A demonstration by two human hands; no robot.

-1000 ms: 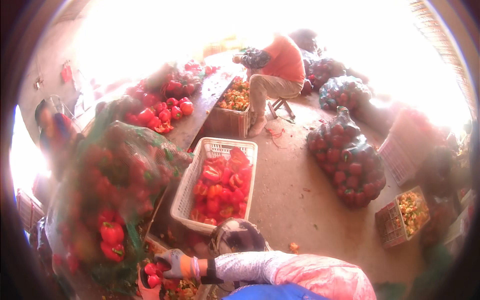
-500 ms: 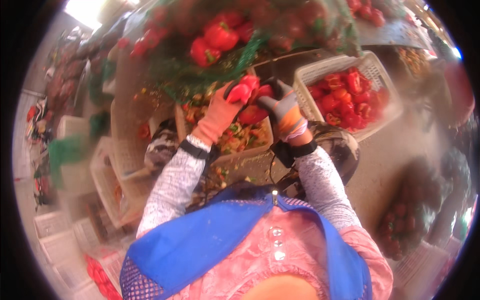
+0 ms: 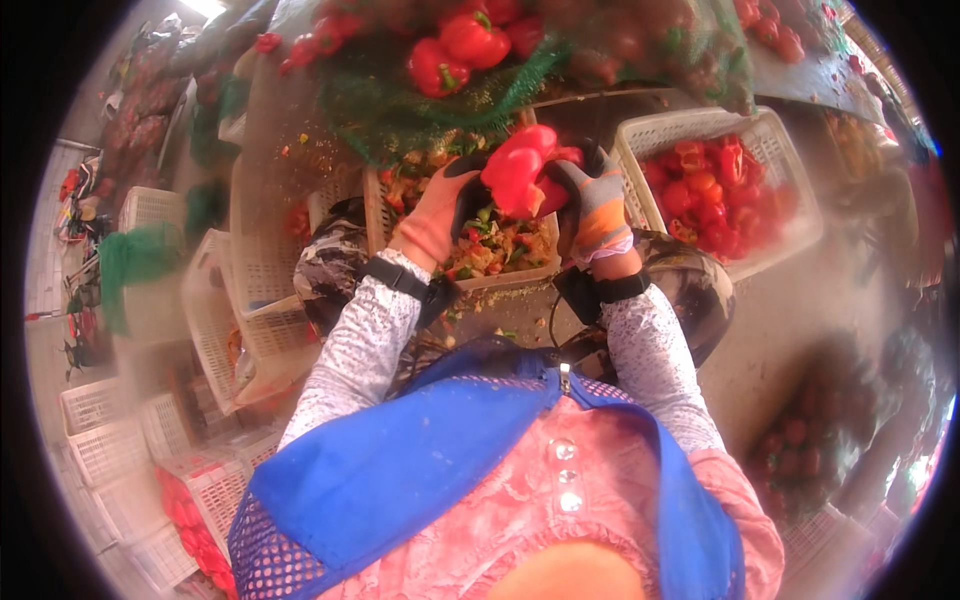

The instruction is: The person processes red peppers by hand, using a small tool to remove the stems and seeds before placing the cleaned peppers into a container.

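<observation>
A red bell pepper (image 3: 520,172), with pale flesh showing at its lower edge, is between my two gloved hands. My left hand (image 3: 442,212), in an orange glove with dark fingers, is closed at the pepper's left side; its fingertips are partly hidden. From the right, my right hand (image 3: 597,208), in a grey and orange glove, grips the pepper with the thumb on top. Below them sits a crate (image 3: 505,283) of pepper cores, seeds and green stems (image 3: 500,240). Whether a knife is in either hand cannot be made out.
A white crate (image 3: 778,240) of red pepper pieces (image 3: 705,190) stands to the right. Ahead, a green net bag (image 3: 440,115) lies open with whole red peppers (image 3: 474,42). White crates (image 3: 270,350) stand at the left. Filled net sacks (image 3: 810,435) are at the lower right.
My hands have moved a little apart. The pepper has turned and risen between them, and more of its red surface shows. The whole view has shifted slightly.
</observation>
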